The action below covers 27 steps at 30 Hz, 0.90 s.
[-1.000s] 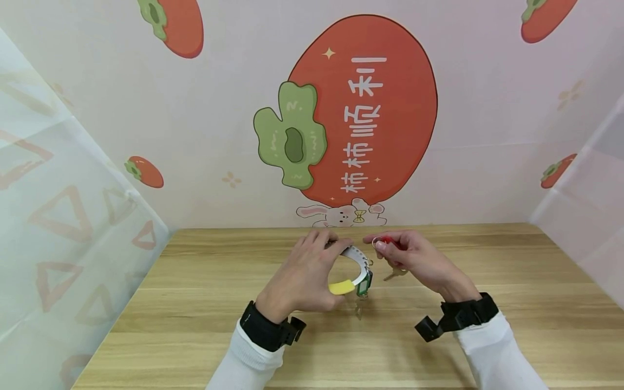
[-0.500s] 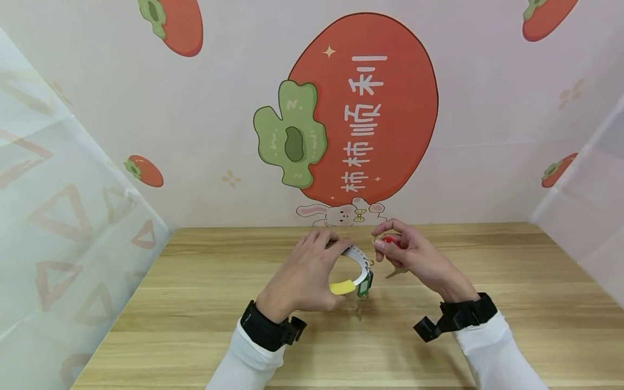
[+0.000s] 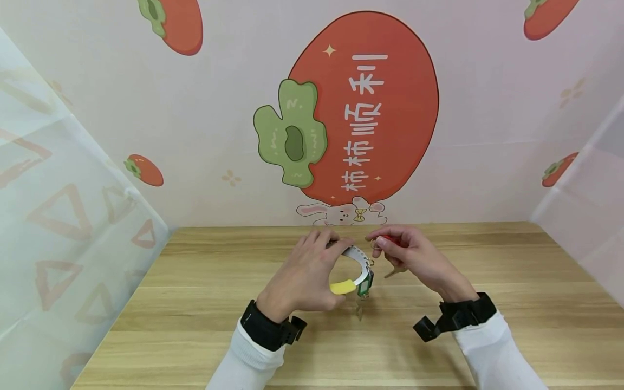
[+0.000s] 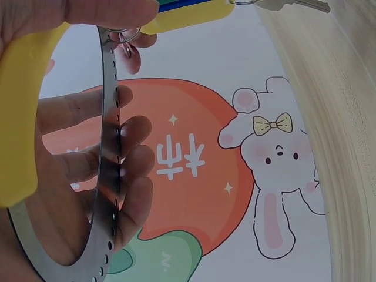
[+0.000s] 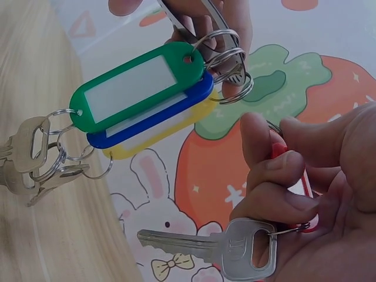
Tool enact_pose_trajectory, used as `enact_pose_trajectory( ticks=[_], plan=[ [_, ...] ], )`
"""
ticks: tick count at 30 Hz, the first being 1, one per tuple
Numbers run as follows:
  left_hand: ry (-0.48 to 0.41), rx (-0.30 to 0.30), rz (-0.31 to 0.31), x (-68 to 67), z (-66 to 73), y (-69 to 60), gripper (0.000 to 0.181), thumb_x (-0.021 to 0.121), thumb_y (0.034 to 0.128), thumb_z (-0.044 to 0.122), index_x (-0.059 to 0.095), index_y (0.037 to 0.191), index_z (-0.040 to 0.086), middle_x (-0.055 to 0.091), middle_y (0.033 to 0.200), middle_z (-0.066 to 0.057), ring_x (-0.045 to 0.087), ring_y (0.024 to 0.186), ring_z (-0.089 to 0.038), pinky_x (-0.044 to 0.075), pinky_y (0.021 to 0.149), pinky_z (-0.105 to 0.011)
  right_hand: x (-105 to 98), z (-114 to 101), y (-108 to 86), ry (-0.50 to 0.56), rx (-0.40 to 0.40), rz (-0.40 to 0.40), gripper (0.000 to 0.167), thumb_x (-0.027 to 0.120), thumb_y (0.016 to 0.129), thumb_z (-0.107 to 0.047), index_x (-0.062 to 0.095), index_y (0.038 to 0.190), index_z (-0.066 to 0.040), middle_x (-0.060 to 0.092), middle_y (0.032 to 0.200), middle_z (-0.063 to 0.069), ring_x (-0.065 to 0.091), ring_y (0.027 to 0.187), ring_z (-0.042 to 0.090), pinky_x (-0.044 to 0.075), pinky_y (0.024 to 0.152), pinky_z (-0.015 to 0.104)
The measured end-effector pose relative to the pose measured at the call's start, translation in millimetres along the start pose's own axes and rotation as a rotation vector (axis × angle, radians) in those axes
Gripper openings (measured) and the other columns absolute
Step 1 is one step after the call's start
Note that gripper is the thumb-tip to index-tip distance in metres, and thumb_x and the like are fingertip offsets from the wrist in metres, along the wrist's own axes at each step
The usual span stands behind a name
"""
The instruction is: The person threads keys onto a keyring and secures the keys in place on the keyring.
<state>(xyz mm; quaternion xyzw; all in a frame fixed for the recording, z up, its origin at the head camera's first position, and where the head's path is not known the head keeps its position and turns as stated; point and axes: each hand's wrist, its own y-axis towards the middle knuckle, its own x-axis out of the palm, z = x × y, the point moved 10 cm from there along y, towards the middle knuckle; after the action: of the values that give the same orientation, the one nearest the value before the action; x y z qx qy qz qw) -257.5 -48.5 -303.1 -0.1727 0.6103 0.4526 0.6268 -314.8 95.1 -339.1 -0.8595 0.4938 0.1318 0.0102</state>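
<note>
My left hand (image 3: 304,276) grips a flat metal hoop (image 4: 108,135) with a row of small holes along its edge and a yellow handle cover (image 3: 343,287). From the hoop's right side hang a green key tag (image 5: 129,88), a blue key tag (image 5: 207,89) and a yellow key tag (image 5: 205,113) on split rings, with keys (image 5: 29,147) at their lower ends. Just right of the hoop, apart from it, my right hand (image 3: 414,257) holds a red key tag (image 5: 278,141) between thumb and fingers, mostly covered by them. A silver key (image 5: 249,249) dangles from that tag.
Both hands are above a wooden tabletop (image 3: 205,309). Behind it stands a pale backdrop (image 3: 219,108) with persimmon and rabbit prints. A white sheet (image 3: 63,227) slopes along the left side, and another sheet (image 3: 590,216) along the right.
The right index finger has lifted and curled, then come down again near the red tag's ring. The left hand and the hoop stay in place.
</note>
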Motion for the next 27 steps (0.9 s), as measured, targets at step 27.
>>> enact_pose_trajectory(
  ticks=[27],
  plan=[
    [0.003,-0.009,-0.010,0.8,-0.2,-0.2,0.084,0.088,0.0630,0.036,0.059,0.139,0.017,0.055,0.122,-0.002,0.049,0.116,-0.023,0.044,0.100,-0.045,-3.0,0.7,0.0,0.077,0.019,0.032,0.033,0.040,0.110,-0.018,0.059,0.121,0.007,0.059,0.090,0.009,0.038,0.062,0.012,0.028,0.052,0.029]
  ],
)
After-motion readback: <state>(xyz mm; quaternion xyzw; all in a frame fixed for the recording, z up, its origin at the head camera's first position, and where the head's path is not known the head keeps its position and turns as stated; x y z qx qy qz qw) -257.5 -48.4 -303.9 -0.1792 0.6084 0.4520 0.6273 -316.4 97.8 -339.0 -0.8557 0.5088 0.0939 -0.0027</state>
